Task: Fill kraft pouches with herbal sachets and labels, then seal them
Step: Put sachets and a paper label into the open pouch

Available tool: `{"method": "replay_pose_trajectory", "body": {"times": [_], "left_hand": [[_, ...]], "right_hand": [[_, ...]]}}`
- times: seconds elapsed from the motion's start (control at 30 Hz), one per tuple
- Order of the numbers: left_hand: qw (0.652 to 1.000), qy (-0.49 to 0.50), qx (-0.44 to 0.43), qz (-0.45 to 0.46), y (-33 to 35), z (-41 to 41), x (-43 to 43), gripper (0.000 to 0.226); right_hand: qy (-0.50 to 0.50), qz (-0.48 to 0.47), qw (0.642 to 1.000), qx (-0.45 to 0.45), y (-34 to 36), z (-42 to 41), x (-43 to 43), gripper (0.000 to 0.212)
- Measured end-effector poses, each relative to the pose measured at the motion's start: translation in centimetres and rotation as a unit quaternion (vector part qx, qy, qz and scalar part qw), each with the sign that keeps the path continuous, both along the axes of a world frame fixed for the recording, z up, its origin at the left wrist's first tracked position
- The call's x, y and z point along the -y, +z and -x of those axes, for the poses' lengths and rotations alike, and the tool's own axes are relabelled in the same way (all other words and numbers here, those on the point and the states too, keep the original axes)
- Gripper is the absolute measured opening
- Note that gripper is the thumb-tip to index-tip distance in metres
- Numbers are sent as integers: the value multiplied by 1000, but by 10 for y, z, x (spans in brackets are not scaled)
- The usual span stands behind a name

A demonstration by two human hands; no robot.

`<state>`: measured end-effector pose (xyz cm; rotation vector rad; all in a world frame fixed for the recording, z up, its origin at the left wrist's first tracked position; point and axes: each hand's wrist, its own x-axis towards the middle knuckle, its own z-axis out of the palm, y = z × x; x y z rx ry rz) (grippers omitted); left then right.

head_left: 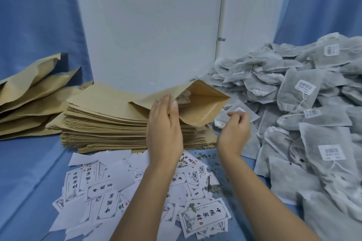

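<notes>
Open kraft pouch (197, 107) atop the pouch stack (105, 123) mid-tabletop, left hand (164, 127) pinching its upper lip, right hand (234, 131) loosely curled and empty just beside it, sachet heap (313, 103) along the right edge, labels (109, 191) scattered at the near edge.

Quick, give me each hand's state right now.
Left hand: pinches the open kraft pouch by its lip.
Right hand: curled over sachets, blurred; grip cannot be told.

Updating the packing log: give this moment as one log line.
step: filling | left hand: pinches open brown kraft paper pouch | right hand: blurred by grey mesh sachet pile, grip unclear
</notes>
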<state>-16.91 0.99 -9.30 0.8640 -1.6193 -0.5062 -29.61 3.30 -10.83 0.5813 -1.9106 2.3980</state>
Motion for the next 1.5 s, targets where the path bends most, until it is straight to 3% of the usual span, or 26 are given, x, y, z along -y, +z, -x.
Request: {"method": "replay_pose_trajectory", "body": {"times": [0.1, 0.13, 0.17, 0.27, 0.37, 0.5, 0.6, 0.67, 0.77, 0.87, 1.07, 1.33, 1.4, 1.5], "left_hand": [[999, -19, -30, -5, 3, 0, 1, 63], [999, -22, -42, -9, 3, 0, 1, 63], [998, -24, -52, -15, 3, 1, 0, 63], [997, -27, -68, -21, 3, 2, -1, 65], [997, -25, -76, -21, 3, 2, -2, 67], [996, -30, -78, -20, 2, 2, -1, 68], [996, -33, -80, -22, 2, 2, -1, 69], [996, -34, -81, -21, 2, 3, -2, 69], [995, -30, -91, -12, 2, 5, -5, 67], [995, -33, -98, -4, 1, 6, -7, 64], [994, -39, -101, -18, 2, 2, -6, 60], [994, -28, -103, -39, 3, -4, -1, 47], [993, -27, -105, -37, 3, -6, -1, 44], [994, -26, -101, -36, 4, -7, 0, 42]], "right_hand": [[50, -256, 963, -72, -32, 28, 2, 18], [47, -290, 952, -83, -39, 33, 5, 24], [42, -282, 956, -66, -42, 36, 6, 33], [84, -126, 985, 77, -28, 37, 12, 51], [128, -43, 975, 179, -19, 49, 16, 56], [228, 55, 940, 249, -16, 59, 14, 27], [218, 83, 937, 261, -21, 63, 15, 29], [171, 67, 954, 238, -21, 58, 13, 27], [-2, -39, 993, 111, -24, 55, 5, 20], [-95, -138, 985, 37, -25, 58, -4, 25], [-74, -219, 973, -20, -33, 56, -10, 27], [-17, -217, 976, -18, -41, 61, -9, 29], [-22, -203, 978, -29, -39, 59, -9, 27], [-32, -110, 991, -66, -30, 47, -10, 19]]}}
